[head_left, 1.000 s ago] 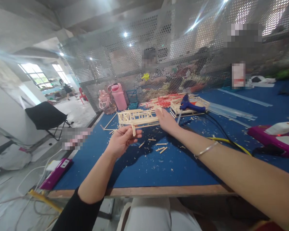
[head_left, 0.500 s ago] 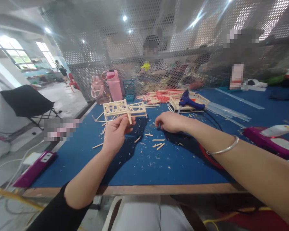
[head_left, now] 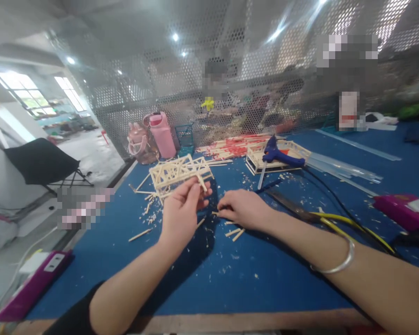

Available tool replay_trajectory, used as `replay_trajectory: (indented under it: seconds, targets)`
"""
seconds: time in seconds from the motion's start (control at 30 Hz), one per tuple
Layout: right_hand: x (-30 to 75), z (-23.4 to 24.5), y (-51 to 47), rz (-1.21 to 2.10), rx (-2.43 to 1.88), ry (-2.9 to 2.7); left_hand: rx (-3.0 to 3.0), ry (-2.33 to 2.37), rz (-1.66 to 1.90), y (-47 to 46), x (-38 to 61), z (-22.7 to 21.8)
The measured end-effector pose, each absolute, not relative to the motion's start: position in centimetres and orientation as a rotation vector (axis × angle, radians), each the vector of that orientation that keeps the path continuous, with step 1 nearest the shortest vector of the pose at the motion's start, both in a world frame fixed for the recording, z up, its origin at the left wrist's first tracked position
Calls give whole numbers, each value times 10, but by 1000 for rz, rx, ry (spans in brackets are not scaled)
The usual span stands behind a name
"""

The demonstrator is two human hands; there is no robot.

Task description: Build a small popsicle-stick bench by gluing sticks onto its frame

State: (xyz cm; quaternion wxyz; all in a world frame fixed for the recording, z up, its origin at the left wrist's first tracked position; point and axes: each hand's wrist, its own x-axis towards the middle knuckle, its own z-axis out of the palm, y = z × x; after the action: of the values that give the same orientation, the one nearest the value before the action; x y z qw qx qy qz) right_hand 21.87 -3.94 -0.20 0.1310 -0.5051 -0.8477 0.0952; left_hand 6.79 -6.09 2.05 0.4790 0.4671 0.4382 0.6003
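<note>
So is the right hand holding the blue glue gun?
No, the glue gun sits farther back, plainly apart from the right hand.

a pink bottle (head_left: 164, 139) stands beside a teal basket (head_left: 185, 150), before perforated mesh (head_left: 153, 88).

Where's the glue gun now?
In the head view, right of centre, beyond the right hand: the glue gun appears to lie on a wooden stick frame, beside clear strips.
</note>
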Motion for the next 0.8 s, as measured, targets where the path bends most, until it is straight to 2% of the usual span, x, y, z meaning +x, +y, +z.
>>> replay_trajectory:
  seconds: [0.27, 0.43, 0.57, 0.7, 0.8]
  targets:
    - [205, 1, -55, -13, -1613, -2570, 994, 1025, 1490, -71, 63, 15]
    - [207, 3, -60, -34, -1744, -2545, 972, 954, 1407, -72, 63, 14]
    - [219, 12, -60, 164, -1652, -2330, 986, 928, 1375, -72, 64, 13]
    - [224, 17, -67, 546, -1263, -1896, 984, 908, 1393, -72, 67, 12]
    - [216, 13, -72, 618, -1090, -1752, 990, 897, 1399, -72, 72, 10]
